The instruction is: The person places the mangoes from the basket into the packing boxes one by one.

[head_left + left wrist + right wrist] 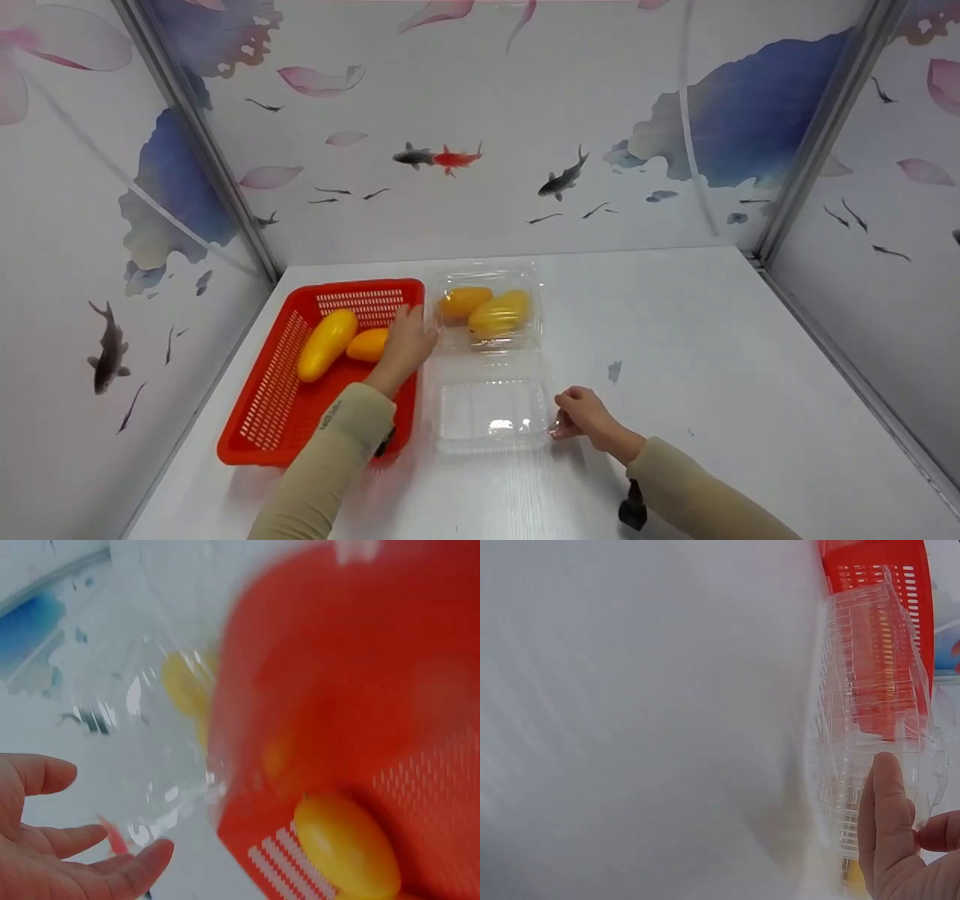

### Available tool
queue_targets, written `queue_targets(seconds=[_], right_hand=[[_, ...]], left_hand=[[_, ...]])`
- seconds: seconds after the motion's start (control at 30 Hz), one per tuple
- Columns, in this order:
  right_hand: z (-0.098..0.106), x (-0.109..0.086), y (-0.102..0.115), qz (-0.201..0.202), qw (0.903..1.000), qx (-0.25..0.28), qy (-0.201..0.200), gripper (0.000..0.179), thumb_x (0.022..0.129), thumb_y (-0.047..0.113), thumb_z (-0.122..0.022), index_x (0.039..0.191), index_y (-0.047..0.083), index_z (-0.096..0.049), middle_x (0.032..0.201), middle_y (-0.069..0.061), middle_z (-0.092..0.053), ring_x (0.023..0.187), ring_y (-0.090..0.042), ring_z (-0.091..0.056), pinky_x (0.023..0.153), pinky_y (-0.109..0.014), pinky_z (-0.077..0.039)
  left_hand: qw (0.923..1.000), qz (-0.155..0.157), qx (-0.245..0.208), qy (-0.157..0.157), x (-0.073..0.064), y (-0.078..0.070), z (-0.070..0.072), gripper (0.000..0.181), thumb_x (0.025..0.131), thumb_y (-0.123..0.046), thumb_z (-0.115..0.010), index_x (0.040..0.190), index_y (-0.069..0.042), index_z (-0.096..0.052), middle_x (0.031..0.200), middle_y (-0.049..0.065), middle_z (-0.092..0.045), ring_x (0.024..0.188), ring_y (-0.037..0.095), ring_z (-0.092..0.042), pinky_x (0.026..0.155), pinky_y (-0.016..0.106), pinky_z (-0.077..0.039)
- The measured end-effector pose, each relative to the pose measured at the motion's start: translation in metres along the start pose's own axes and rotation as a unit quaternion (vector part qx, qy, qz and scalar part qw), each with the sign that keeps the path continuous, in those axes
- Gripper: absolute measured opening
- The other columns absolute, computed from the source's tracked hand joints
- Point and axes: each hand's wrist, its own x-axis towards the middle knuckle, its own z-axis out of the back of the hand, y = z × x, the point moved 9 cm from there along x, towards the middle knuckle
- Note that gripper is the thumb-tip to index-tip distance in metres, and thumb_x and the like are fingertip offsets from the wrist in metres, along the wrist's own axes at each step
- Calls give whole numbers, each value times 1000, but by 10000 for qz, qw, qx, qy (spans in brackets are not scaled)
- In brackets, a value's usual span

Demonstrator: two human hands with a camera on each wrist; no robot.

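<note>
My left hand (406,343) is over the right rim of the red plastic basket (255,390), and the left wrist view shows its fingers spread with nothing between them. Two yellow mangoes lie in the basket: a long mango (328,345) and a second mango (367,346) partly hidden behind that hand. Right of the basket, a clear plastic clamshell box (491,409) lies opened out, with two mangoes (501,315) in its far half. At the right edge of its near half, my right hand (585,415) pinches the plastic between thumb and fingers (889,799).
The white table (675,337) is enclosed by panels printed with fish and petals. The box stands close against the basket's right side. A small grey mark (615,370) shows on the tabletop right of the box.
</note>
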Motion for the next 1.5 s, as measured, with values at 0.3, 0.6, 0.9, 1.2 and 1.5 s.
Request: queue_targets(seconds=[0.3,0.6,0.9,1.2,1.5], right_hand=[[0,-7,-1,5,9993,153,340,21,91,10,-43,98,-10,-45,70,-8,-51,53,-14,-60,54,-29,-54],[0,-10,0,50,9974,392,609,14,81,7,-41,87,-5,-45,68,-8,-51,56,-15,-60,57,-29,-55],[0,-13,-3,-66,9984,161,542,19,89,9,-43,97,-8,-45,73,-8,-51,58,-16,-58,56,-28,-54],[-2,-14,0,-62,9982,187,573,19,90,8,-43,98,-9,-44,74,-8,-50,58,-16,-58,56,-28,-54],[-6,-11,4,-56,9976,279,631,19,88,8,-43,97,-9,-44,73,-8,-50,58,-15,-59,58,-29,-55]], left_hand=[[9971,711,105,238,28,66,30,57,92,-15,-50,143,-6,-27,142,17,-29,121,37,-35,104,55,-27],[9937,940,-157,583,46,101,16,56,87,-7,-50,140,-8,-35,135,18,-41,110,34,-43,96,49,-39],[9850,157,1474,884,58,115,-14,54,91,-25,-54,140,-12,-37,147,16,-27,127,46,-28,103,61,-21],[9744,71,2121,739,55,124,-24,58,87,-34,-60,138,-17,-39,135,23,-33,119,43,-32,100,62,-26],[9748,605,1836,1112,51,136,-29,68,79,-38,-67,138,-22,-38,127,16,-48,106,37,-45,95,60,-35]])
